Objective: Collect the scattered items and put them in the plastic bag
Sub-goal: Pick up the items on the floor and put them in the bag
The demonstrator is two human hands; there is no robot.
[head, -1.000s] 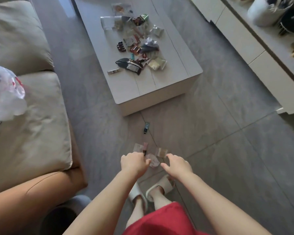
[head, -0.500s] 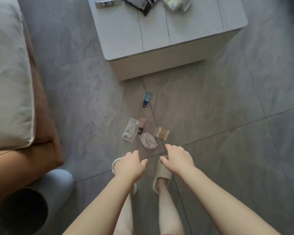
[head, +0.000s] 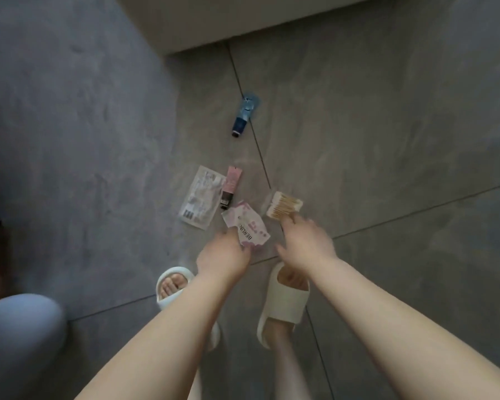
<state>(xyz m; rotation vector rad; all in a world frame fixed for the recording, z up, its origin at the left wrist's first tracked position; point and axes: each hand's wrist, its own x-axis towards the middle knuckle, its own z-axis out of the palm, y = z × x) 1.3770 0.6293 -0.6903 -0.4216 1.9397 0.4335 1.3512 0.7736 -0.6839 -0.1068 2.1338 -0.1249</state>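
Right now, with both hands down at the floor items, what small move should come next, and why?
Probably close the left hand on the pink sachet and the right hand on the cotton swab pack. Both sets of fingers already touch those items, though neither looks gripped yet. The pink tube, flat packet and blue tube lie farther off.

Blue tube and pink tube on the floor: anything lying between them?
No. In the head view, only bare grey floor separates the blue tube from the pink tube.
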